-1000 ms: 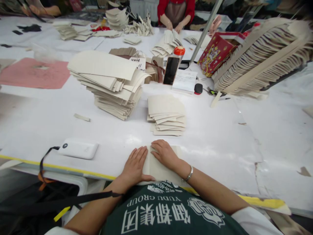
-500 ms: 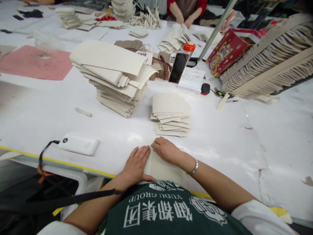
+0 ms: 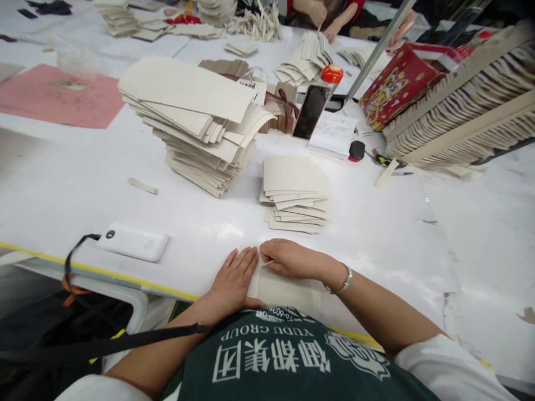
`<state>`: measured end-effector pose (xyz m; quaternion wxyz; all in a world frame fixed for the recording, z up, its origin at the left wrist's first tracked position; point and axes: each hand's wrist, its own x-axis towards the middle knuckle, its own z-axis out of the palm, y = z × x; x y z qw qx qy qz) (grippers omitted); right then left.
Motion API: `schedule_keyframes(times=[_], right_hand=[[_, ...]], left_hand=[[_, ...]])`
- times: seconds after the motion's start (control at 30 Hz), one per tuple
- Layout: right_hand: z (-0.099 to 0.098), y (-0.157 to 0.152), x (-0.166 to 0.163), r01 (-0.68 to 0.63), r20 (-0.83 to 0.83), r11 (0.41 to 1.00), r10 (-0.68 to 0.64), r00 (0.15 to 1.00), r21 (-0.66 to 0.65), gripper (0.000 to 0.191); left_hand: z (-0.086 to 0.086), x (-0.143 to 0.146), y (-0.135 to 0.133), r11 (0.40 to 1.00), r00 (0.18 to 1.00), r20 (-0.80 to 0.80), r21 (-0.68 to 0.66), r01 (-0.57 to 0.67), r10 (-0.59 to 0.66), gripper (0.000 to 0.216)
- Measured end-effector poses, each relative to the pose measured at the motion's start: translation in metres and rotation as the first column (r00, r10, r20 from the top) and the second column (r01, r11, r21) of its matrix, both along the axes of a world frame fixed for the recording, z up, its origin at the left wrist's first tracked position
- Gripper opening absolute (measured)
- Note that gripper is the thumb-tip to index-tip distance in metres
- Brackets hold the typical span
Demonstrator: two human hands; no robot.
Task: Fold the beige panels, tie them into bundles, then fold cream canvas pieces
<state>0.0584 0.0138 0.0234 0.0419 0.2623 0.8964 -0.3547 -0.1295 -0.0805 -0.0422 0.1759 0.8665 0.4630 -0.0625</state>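
Observation:
A cream-coloured sheet [image 3: 288, 292] lies at the table's front edge, right against my apron; whether it is cloth or card I cannot tell. My left hand [image 3: 234, 283] rests flat along its left side, with fingers stretched out. At the far left corner, my right hand [image 3: 290, 258] has its fingers curled and pinches the sheet's edge, which is slightly lifted there. Just beyond my hands is a small stack of cream pieces [image 3: 295, 175]. A taller stack of larger cream pieces [image 3: 188, 92] stands farther back to the left.
A white power bank [image 3: 134, 241] with a black strap lies at left. Behind the stacks are a phone [image 3: 311, 111], a red-capped bottle [image 3: 332, 74] and a notepad [image 3: 333, 133]. A long row of pieces [image 3: 463, 106] stands at right. Across the table, a person's hands [image 3: 324, 19] handle pieces.
My right hand has curled its fingers and turned at the sheet's far left corner, lifting the edge a little. My left hand stays flat. The view has shifted slightly.

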Motion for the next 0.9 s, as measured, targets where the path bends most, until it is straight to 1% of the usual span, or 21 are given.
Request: schedule_keyframes(times=[0.03,0.07,0.13,0.2,0.23,0.3,0.37,0.43,0.53,0.6,0.7,0.83,0.9], right_hand=[[0.001,-0.001,0.004,0.005,-0.039,1.000,-0.005,0.999,-0.007,0.013],[0.000,-0.002,0.009,0.031,-0.073,0.999,-0.031,0.997,0.005,0.020],[-0.009,-0.007,0.018,0.152,-0.117,0.984,-0.140,0.983,0.096,0.045],[-0.025,-0.016,0.024,0.277,-0.156,0.932,-0.245,0.957,0.233,0.071],[-0.034,-0.023,0.026,0.317,-0.178,0.900,-0.274,0.945,0.298,0.079],[-0.051,-0.039,0.027,0.347,-0.220,0.851,-0.279,0.935,0.394,0.084],[-0.064,-0.056,0.025,0.359,-0.251,0.815,-0.269,0.930,0.456,0.082],[-0.073,-0.067,0.021,0.395,-0.265,0.785,-0.301,0.916,0.477,0.083],[-0.078,-0.067,0.017,0.489,-0.268,0.741,-0.409,0.872,0.460,0.086],[-0.078,-0.060,0.014,0.533,-0.260,0.714,-0.466,0.846,0.454,0.082],[-0.075,-0.047,0.008,0.562,-0.220,0.687,-0.526,0.822,0.460,0.066],[-0.069,-0.029,0.000,0.593,-0.177,0.681,-0.580,0.795,0.430,0.038],[-0.068,-0.023,0.002,0.609,-0.196,0.681,-0.586,0.786,0.407,0.028]], left_hand=[[0.001,0.000,0.000,1.000,1.000,-0.007,-0.012,0.004,-0.004,0.109],[0.002,0.001,0.001,1.000,1.000,-0.014,-0.020,0.005,-0.005,0.109],[0.004,0.001,0.001,1.000,1.000,-0.026,-0.024,0.005,-0.005,0.109],[0.005,0.001,0.001,1.000,1.000,-0.025,-0.007,0.004,-0.004,0.108],[0.005,0.001,0.001,1.000,1.000,-0.021,0.005,0.007,-0.007,0.108],[0.004,0.000,0.001,0.999,1.000,-0.006,0.032,0.016,-0.016,0.107],[0.001,-0.002,0.000,0.998,1.000,0.011,0.060,0.024,-0.025,0.107],[-0.003,-0.003,-0.001,0.996,0.999,0.030,0.090,0.027,-0.030,0.108],[-0.007,-0.005,-0.002,0.990,0.998,0.057,0.138,0.030,-0.038,0.107],[-0.007,-0.005,-0.001,0.986,0.997,0.064,0.161,0.038,-0.049,0.105],[-0.006,-0.004,-0.001,0.982,0.996,0.064,0.185,0.044,-0.057,0.105],[-0.002,-0.005,0.001,0.975,0.995,0.078,0.217,0.042,-0.061,0.105],[0.001,-0.005,0.003,0.974,0.993,0.108,0.227,0.027,-0.052,0.099]])
